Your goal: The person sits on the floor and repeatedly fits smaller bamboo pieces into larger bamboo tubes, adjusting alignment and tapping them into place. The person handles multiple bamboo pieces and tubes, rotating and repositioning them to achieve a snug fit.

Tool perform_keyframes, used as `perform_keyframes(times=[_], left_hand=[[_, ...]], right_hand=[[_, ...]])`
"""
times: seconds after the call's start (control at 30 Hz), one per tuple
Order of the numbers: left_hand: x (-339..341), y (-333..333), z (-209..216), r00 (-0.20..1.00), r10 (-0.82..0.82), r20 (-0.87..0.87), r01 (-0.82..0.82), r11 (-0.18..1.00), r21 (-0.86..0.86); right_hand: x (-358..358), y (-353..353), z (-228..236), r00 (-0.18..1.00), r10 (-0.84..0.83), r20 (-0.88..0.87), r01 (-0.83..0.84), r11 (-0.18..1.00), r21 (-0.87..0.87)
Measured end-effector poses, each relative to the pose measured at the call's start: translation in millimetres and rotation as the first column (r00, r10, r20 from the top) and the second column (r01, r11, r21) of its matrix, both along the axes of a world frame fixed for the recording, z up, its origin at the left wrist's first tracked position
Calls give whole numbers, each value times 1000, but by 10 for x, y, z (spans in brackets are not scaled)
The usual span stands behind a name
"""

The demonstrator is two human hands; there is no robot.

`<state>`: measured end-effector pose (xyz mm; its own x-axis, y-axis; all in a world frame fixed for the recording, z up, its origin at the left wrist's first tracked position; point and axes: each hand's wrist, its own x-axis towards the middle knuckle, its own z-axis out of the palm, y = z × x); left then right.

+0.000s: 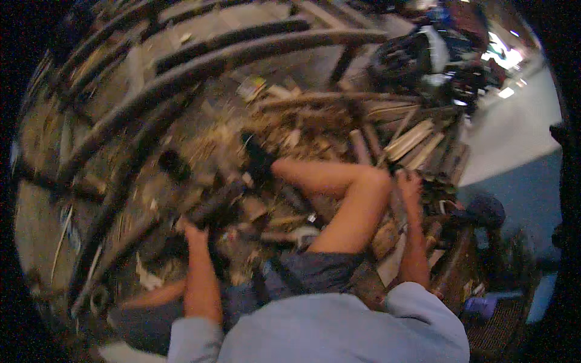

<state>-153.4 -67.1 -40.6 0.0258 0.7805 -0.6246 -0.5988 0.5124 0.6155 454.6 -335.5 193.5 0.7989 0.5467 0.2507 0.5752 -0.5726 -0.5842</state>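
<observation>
My left hand is at the near end of a dark, thick, log-like piece lying over the wood scraps. Blur smears its fingers, so I cannot make out whether it grips that piece. Past my bent knee, my right hand reaches to the near end of a stack of wooden strips. Its fingers look apart, with nothing visible between them, though their tips are blurred against the dark clutter there.
Wood shavings cover the floor beyond my leg. A long curved pole crosses the far side, with other dark poles to the left. A motorcycle-like machine stands at the far right. A purple object lies at the near right.
</observation>
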Motion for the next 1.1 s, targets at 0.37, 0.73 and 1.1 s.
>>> perform_keyframes(times=[0.37, 0.73, 1.1], left_hand=[[-11, 641, 1502, 725, 689, 13, -659, 688, 303], [43, 810, 3076, 566, 442, -696, 347, 637, 688], [-43, 465, 853, -462, -36, -886, 767, 486, -419]], right_hand=[[-1957, 1483, 417, 890, 456, -31, -456, 890, -13], [-3444, 2033, -1521, 714, 572, -404, -695, 505, -512], [-3356, 1900, -1696, 699, 479, -531, -715, 447, -537]])
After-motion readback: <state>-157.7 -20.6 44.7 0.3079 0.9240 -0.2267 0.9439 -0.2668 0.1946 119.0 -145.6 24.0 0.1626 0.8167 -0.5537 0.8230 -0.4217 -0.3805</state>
